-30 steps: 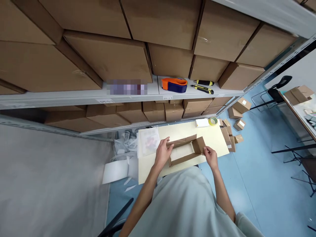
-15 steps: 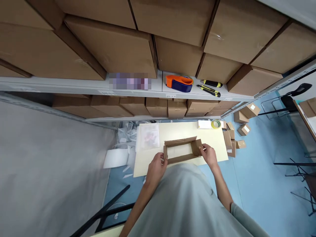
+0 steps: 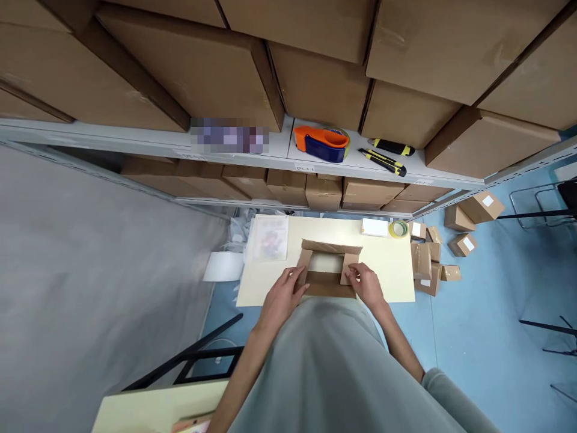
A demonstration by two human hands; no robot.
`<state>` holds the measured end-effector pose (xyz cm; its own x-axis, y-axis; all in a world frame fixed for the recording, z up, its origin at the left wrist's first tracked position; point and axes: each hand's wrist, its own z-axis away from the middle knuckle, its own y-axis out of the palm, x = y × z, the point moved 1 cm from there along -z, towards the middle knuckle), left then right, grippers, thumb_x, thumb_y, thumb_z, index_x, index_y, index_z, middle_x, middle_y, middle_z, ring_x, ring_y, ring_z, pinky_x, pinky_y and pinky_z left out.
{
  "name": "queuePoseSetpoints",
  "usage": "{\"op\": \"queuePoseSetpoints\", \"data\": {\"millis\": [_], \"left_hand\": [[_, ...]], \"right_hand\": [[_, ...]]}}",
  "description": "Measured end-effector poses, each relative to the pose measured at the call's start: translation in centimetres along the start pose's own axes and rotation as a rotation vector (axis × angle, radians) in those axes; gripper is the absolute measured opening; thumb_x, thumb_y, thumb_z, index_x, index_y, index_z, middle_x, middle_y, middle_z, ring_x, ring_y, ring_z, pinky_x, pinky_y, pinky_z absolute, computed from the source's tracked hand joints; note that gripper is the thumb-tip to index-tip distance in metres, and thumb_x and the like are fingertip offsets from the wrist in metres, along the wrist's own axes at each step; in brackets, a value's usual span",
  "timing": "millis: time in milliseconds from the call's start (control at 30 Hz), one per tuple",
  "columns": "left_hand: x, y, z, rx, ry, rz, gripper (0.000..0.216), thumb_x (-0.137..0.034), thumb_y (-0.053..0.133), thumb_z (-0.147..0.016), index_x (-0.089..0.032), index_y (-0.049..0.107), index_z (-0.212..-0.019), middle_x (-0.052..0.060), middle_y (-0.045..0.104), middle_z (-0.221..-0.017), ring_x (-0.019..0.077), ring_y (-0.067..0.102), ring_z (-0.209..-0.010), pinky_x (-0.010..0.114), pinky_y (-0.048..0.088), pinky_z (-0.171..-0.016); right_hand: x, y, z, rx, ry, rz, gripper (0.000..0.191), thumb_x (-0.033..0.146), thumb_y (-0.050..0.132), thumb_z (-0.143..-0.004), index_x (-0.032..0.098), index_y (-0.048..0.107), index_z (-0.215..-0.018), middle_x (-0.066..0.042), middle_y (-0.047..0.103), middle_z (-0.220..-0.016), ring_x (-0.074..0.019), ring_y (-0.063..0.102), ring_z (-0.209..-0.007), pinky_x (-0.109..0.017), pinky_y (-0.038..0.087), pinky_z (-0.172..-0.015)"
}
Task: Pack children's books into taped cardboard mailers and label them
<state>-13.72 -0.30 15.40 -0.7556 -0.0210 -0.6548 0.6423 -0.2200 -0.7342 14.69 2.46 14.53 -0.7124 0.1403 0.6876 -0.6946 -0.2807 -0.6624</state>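
Now the right hand (image 3: 367,287) pinches an end flap of the open cardboard carton (image 3: 327,286) on the cream tabletop (image 3: 392,279); left hand (image 3: 283,294) touches the other, grip unclear. Probably light, bendy: hold the creases.

Loose grey-green top (image 3: 324,373) tbh, plain w/ soft folds. R sleeve (image 3: 453,397) ends approx @ elbow, forearms (image 3: 399,340) & hands (image 3: 282,296) bare.
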Motion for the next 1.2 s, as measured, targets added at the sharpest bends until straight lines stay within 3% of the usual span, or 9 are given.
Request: {"op": "queuePoseSetpoints", "data": {"millis": [133,233,300,433,533,633,733,933,1200], "left_hand": [[1.2,0.2,0.7,0.108,0.042,0.030,0.052,-0.053,0.068,-0.099,-0.032,0.063,-0.146,0.005,0.065,-0.150,0.0292,0.060,-0.139,0.044,0.051,-0.118],[2.0,0.7,0.7,0.144,0.050,0.051,0.066,-0.053,0.075,-0.093,-0.032,0.058,-0.153,0.007,0.062,-0.155,0.0316,0.055,-0.144,0.048,0.050,-0.120],[2.4,1.1,0.4,0.084,0.022,0.077,0.073,-0.051,0.072,-0.096,-0.030,0.047,-0.162,0.010,0.065,-0.150,0.0313,0.058,-0.141,0.049,0.051,-0.118],[3.1,1.3,-0.6,-0.096,-0.074,0.095,0.078,-0.050,0.059,-0.104,-0.029,0.026,-0.171,0.013,0.062,-0.142,0.0264,0.070,-0.114,0.044,0.061,-0.099],[3.8,1.3,-1.6,-0.118,-0.036,0.057,0.059,-0.048,0.054,-0.106,-0.031,0.046,-0.162,0.012,0.058,-0.144,0.0246,0.070,-0.111,0.041,0.063,-0.094],[4.6,1.6,-2.3,-0.052,-0.001,0.062,0.047,-0.044,0.049,-0.107,-0.032,0.061,-0.151,0.010,0.061,-0.146,0.0246,0.072,-0.115,0.039,0.063,-0.096],[4.9,1.8,-2.6,-0.005,-0.026,0.103,0.049,-0.043,0.047,-0.107,-0.032,0.059,-0.154,0.007,0.067,-0.148,0.0248,0.073,-0.118,0.038,0.062,-0.098],[4.2,1.5,-2.5,0.003,-0.101,0.123,0.048,-0.046,0.053,-0.105,-0.031,0.063,-0.150,0.006,0.078,-0.134,0.0237,0.078,-0.095,0.037,0.062,-0.094],[4.2,2.0,-3.2,0.013,-0.077,0.184,0.046,-0.041,0.054,-0.104,-0.029,0.062,-0.148,0.008,0.074,-0.136,0.0207,0.076,-0.088,0.036,0.062,-0.086]], "right_hand": [[-1.0,0.0,-0.3,0.017,0.046,-0.109,0.029,0.031,0.058,-0.102,0.024,0.071,-0.127,-0.006,0.081,-0.107,-0.0210,0.076,-0.085,-0.034,0.060,-0.083],[-1.3,-0.2,-1.0,-0.040,0.120,-0.183,0.057,0.034,0.061,-0.100,0.024,0.050,-0.156,-0.004,0.081,-0.106,-0.0198,0.075,-0.076,-0.033,0.060,-0.078],[-1.3,-0.4,-1.6,-0.035,0.114,-0.238,0.065,0.040,0.062,-0.101,0.023,0.043,-0.161,-0.002,0.081,-0.103,-0.0193,0.074,-0.074,-0.032,0.060,-0.077],[-0.6,-0.9,-2.1,0.020,0.020,-0.263,0.043,0.055,0.048,-0.109,0.025,0.073,-0.127,-0.004,0.078,-0.098,-0.0207,0.075,-0.087,-0.032,0.060,-0.083],[0.0,-0.7,-1.5,-0.025,-0.001,-0.105,0.043,0.051,0.046,-0.111,0.025,0.080,-0.108,-0.007,0.073,-0.105,-0.0218,0.073,-0.094,-0.034,0.059,-0.091],[0.3,0.5,-0.7,-0.079,0.039,0.053,0.027,0.038,0.058,-0.106,0.025,0.078,-0.119,-0.011,0.067,-0.121,-0.0225,0.073,-0.098,-0.036,0.058,-0.096],[0.2,1.9,-0.1,-0.094,0.081,0.077,0.035,0.027,0.060,-0.103,0.025,0.067,-0.136,-0.012,0.065,-0.133,-0.0236,0.074,-0.102,-0.038,0.059,-0.097],[0.6,2.1,0.1,-0.145,0.041,0.051,0.036,0.027,0.053,-0.105,0.027,0.063,-0.139,-0.008,0.069,-0.140,-0.0261,0.071,-0.119,-0.040,0.057,-0.103],[0.7,1.7,-0.8,-0.089,0.119,0.143,0.037,0.026,0.053,-0.105,0.027,0.061,-0.141,-0.009,0.069,-0.139,-0.0262,0.073,-0.108,-0.039,0.057,-0.095]]}}
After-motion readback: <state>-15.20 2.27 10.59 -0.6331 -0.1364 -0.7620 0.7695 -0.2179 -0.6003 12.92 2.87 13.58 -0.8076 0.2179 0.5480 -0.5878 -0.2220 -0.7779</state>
